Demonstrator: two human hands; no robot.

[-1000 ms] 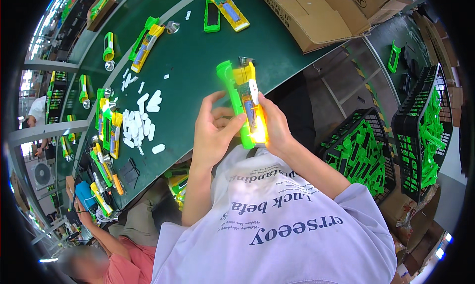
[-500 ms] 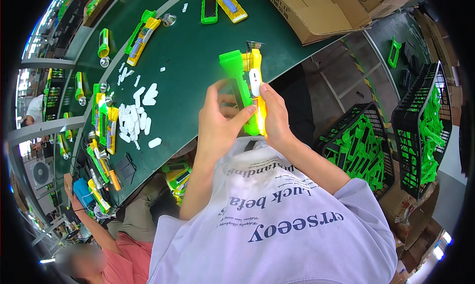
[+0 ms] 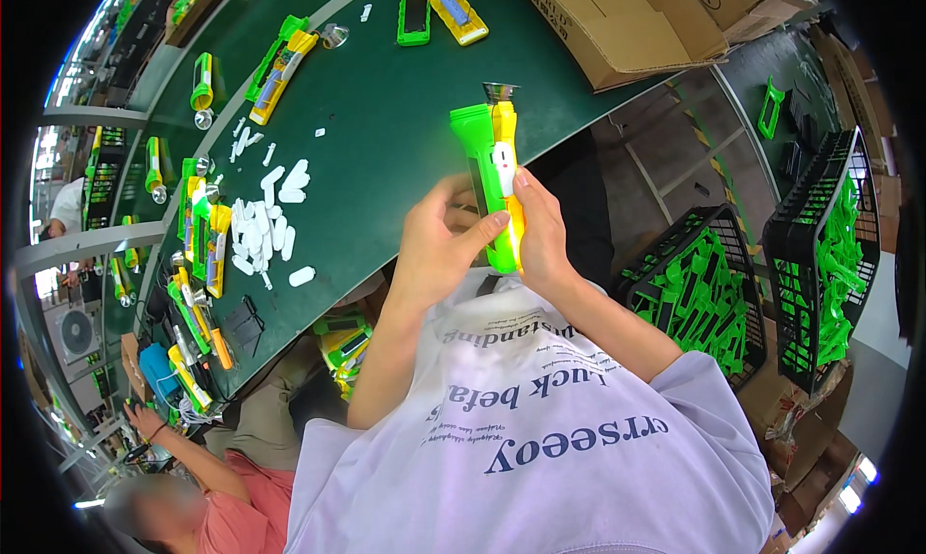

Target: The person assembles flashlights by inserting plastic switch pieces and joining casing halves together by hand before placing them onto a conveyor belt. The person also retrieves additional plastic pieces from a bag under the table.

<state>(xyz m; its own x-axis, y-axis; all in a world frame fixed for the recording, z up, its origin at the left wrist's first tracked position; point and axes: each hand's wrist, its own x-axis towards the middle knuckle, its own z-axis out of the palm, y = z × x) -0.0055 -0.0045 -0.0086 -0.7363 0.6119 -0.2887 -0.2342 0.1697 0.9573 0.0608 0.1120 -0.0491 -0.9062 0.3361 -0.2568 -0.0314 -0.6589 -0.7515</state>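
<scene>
Upright between both hands, the green-and-yellow flashlight point(image 3: 497, 183) runs its long axis away from the person, silver lens end pointing toward the far side of the green table point(image 3: 386, 120). Left hand point(image 3: 436, 250) and right hand point(image 3: 542, 236) clasp its lower body, fingers closed around it.

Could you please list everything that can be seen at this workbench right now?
torch: one, green and yellow, held up in both hands
table: one, dark green, ahead
loose torches: several, green and yellow, along the table's far and left parts
white pieces: a scattered heap, left of centre on the table
cardboard box: one, brown, top right
black crates: two, filled with green plastic parts, at the right
co-worker: one, pink top, lower left
left hand: grips the torch's left side
right hand: grips its right side
</scene>
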